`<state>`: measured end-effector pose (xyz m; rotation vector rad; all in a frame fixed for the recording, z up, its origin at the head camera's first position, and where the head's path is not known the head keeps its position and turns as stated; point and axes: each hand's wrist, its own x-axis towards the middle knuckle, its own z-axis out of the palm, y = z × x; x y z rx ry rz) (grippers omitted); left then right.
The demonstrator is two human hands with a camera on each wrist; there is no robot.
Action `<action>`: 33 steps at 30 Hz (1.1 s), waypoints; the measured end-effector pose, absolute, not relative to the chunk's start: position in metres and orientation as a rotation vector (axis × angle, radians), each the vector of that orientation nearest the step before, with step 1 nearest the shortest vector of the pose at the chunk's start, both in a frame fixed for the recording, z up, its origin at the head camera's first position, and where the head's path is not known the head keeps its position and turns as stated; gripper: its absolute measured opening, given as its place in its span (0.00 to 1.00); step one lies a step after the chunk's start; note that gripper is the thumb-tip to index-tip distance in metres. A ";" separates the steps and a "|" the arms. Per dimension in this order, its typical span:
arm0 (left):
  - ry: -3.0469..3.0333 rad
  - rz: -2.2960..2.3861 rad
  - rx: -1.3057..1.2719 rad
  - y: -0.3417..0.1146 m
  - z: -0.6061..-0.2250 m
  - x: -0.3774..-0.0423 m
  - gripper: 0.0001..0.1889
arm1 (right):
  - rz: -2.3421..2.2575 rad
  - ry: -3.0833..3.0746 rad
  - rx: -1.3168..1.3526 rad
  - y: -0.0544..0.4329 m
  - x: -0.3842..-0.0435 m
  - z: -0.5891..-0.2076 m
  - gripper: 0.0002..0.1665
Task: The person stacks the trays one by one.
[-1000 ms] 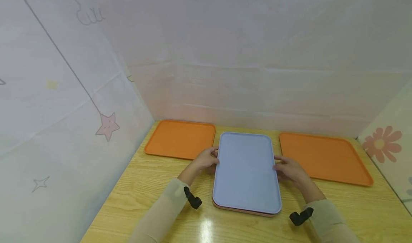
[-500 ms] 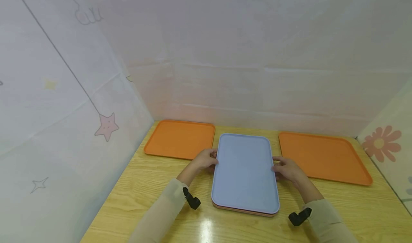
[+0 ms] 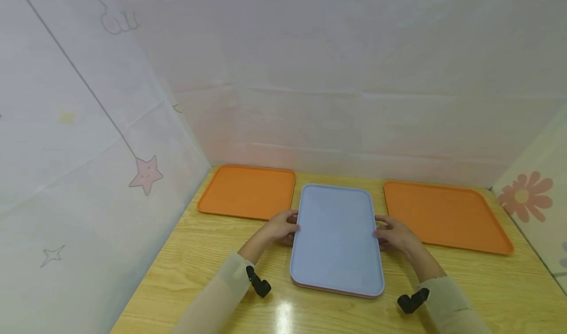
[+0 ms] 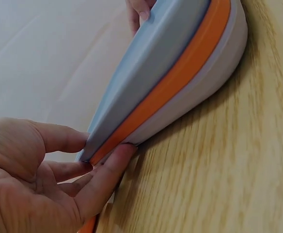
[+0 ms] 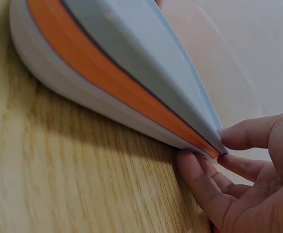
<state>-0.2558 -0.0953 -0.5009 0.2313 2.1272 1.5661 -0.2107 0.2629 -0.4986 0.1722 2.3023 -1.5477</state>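
Observation:
A light blue tray [image 3: 336, 240] tops a stack in the middle of the table. Under it the wrist views show an orange tray [image 4: 182, 70] and a pale tray [image 5: 59, 77] at the bottom. My left hand [image 3: 279, 227] pinches the stack's left edge, one fingertip at the blue rim and another low against the pale tray. Opposite, at the right edge, my right hand [image 3: 396, 234] grips the same way, its fingers spread over the height of the stack. The stack's edges lie nearly flush. From the head view the lower trays are mostly hidden.
One orange tray [image 3: 247, 191] lies flat at the back left, close to the left hand. Another orange tray [image 3: 447, 217] lies at the back right, behind the right hand. The wooden table [image 3: 177, 275] meets fabric walls at the back and sides.
The blue tray has shifted slightly left and toward me, now lining up better with the trays below. My left hand has slid a little nearer along its edge; the right has barely moved.

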 end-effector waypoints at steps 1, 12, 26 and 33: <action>2.121 1.570 0.230 -0.096 -0.502 -0.256 0.32 | -1.550 2.299 0.179 0.263 -0.210 -0.498 0.42; 2.047 1.621 0.204 -0.097 -0.502 -0.254 0.33 | -1.585 2.318 0.225 0.261 -0.208 -0.503 0.39; 2.259 1.508 0.220 -0.115 -0.485 -0.254 0.26 | -1.601 2.321 0.245 0.260 -0.207 -0.503 0.39; 2.690 1.203 0.276 -0.164 -0.476 -0.270 0.24 | -1.613 2.312 0.230 0.260 -0.207 -0.504 0.39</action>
